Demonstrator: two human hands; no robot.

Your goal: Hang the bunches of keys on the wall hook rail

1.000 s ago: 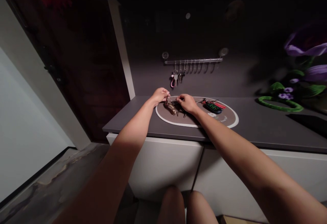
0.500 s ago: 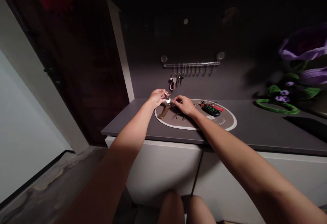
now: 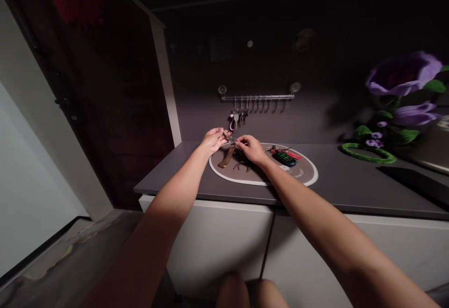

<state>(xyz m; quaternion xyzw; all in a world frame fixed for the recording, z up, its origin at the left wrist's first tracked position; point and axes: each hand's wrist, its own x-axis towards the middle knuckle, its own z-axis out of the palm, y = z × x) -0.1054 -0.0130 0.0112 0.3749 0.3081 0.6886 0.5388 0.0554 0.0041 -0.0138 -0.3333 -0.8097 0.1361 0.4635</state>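
My left hand (image 3: 212, 140) and my right hand (image 3: 251, 150) meet over an oval mat (image 3: 259, 181) on the counter. Between their fingertips is a small bunch of shiny metal keys (image 3: 230, 138), gripped from both sides. A brown strap (image 3: 227, 158) hangs below it, its lower end over the mat. Just below my right hand lie thin dark pieces (image 3: 242, 165), too small to name. To the right of that hand, a black car key fob (image 3: 286, 158) with green markings rests on the mat beside a red piece (image 3: 294, 154).
On the wall, a clear hook rail (image 3: 259, 97) carries several hanging keys (image 3: 236, 119) at its left end. Purple artificial flowers (image 3: 403, 76) with a green ring-shaped base (image 3: 368, 153) stand at right. A dark flat object (image 3: 414, 184) lies nearby. The dark door (image 3: 115, 102) is at left.
The view has shifted slightly, so the counter and rail appear lower and further left. Both hands keep hold of the keys, which have turned a little between the fingers.
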